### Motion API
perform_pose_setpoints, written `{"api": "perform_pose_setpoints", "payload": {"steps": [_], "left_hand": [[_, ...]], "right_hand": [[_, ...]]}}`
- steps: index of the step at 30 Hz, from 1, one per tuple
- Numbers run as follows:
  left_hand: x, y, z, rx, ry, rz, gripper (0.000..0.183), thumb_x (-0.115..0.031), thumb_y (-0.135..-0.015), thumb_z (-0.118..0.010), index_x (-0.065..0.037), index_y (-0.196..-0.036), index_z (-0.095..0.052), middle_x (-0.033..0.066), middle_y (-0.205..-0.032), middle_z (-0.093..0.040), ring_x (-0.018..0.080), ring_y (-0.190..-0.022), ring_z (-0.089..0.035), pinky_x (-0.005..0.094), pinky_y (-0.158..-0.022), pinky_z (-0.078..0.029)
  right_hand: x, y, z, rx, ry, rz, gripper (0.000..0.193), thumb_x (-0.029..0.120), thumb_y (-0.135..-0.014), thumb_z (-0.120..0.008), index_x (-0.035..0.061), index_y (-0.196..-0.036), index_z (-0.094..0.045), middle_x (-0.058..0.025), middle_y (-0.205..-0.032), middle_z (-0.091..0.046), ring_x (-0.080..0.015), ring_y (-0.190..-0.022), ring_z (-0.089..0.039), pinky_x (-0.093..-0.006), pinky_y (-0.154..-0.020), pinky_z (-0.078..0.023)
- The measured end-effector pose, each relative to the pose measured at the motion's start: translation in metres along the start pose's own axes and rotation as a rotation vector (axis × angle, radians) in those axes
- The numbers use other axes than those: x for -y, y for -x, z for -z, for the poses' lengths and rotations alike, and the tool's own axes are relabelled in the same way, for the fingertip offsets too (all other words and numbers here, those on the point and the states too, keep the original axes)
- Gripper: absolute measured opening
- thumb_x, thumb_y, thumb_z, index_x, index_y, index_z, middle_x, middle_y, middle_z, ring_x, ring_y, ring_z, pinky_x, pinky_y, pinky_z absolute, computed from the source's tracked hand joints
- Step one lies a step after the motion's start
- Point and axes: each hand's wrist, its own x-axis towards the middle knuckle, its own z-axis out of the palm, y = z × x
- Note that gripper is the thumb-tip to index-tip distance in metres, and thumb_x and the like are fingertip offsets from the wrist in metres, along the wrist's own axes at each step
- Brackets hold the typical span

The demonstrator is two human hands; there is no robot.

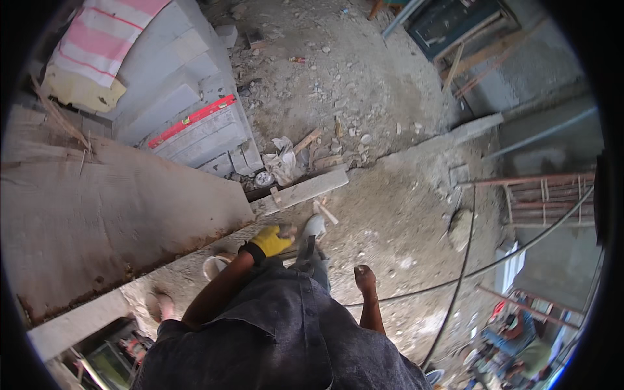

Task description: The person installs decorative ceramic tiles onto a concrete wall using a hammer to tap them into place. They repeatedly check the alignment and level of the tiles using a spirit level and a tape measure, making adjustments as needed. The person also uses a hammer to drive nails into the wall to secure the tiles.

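My left hand (272, 241) wears a yellow work glove with a dark cuff. It hangs in front of my body, its greyish, slightly blurred fingertips pointing right and loosely apart. I see nothing held in it. My bare right hand (365, 278) hangs at my right side, fingers curled into a loose fist with nothing showing from it. One light shoe (314, 225) stands on the dusty ground just beyond the glove. Beside my left forearm is a pale round bucket (216, 266), partly hidden by the arm.
A rough plastered wall (117, 201) fills the left. Beyond it, a red spirit level (192, 121) lies on stacked grey blocks (214, 140). A concrete curb (305, 190) crosses ahead, with rubble past it. A dark cable (494, 265) loops across the right. People (520, 344) sit at lower right.
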Motion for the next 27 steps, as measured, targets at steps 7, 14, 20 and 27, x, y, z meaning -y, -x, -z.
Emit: {"api": "perform_pose_setpoints", "payload": {"steps": [7, 14, 20, 27], "left_hand": [[0.000, -0.122, 0.059, -0.992, 0.567, 0.025, 0.028, -0.023, -0.088, -0.073, -0.004, -0.108, -0.072, 0.0042, -0.089, -0.072, 0.0136, -0.077, -0.068, 0.0274, -0.062, -0.048], [0.139, -0.251, 0.223, -1.301, 0.188, 0.615, 0.047, -0.047, -0.089, -0.046, -0.009, -0.086, -0.073, 0.0226, -0.094, -0.070, 0.0414, -0.094, -0.066, 0.0498, -0.083, -0.051], [0.136, -0.365, 0.230, -1.119, 0.286, 1.005, 0.060, -0.058, -0.091, -0.043, -0.009, -0.111, -0.071, 0.0197, -0.118, -0.067, 0.0388, -0.111, -0.064, 0.0500, -0.094, -0.049], [0.231, -0.453, 0.346, -1.325, 0.746, 1.174, 0.079, -0.064, -0.079, -0.060, 0.007, -0.114, -0.064, 0.0259, -0.112, -0.068, 0.0386, -0.110, -0.065, 0.0434, -0.093, -0.051]], "right_hand": [[0.021, -0.098, 0.151, -0.116, -0.192, 0.314, 0.027, 0.025, -0.091, -0.064, -0.0016, -0.092, -0.068, -0.0171, -0.074, -0.069, -0.0241, -0.063, -0.065, -0.0352, -0.060, -0.050], [0.034, -0.118, 0.130, -0.317, -0.585, 0.181, 0.042, 0.032, -0.095, -0.061, -0.0027, -0.073, -0.068, -0.0102, -0.063, -0.066, -0.0158, -0.049, -0.058, -0.0311, -0.046, -0.043], [-0.049, -0.126, 0.192, -0.391, 0.021, -0.051, 0.046, 0.046, -0.096, -0.057, 0.0016, -0.105, -0.067, -0.0177, -0.091, -0.071, -0.0268, -0.084, -0.068, -0.0406, -0.072, -0.054], [0.187, -0.313, 0.264, -0.291, 0.217, 0.343, 0.042, 0.042, -0.097, -0.059, 0.0022, -0.108, -0.067, -0.0146, -0.088, -0.072, -0.0250, -0.079, -0.068, -0.0376, -0.071, -0.054]]}}
